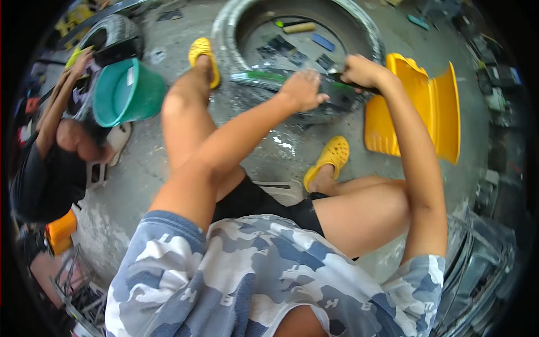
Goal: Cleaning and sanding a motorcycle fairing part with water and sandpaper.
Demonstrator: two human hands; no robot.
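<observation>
A long, glossy, dark and partly see-through piece (255,80) with a green tint lies across the near rim of a big tyre (224,33). My left hand (303,90) rests on this piece, fingers stretched and thumb apart. At the piece's right end my right hand (360,72) is closed in a fist around something slim and dark, mostly hidden by the fingers. Within the tyre's ring lie a wooden-coloured handle (300,28), a blue block (323,42) and several dark scraps (279,46).
A yellow plastic piece (412,112) stands right of the tyre. To the left are a green tub (130,95), another tyre (115,35) and a seated person in black (48,174) with an arm reaching forward. Dark clutter (477,264) lies along the right side.
</observation>
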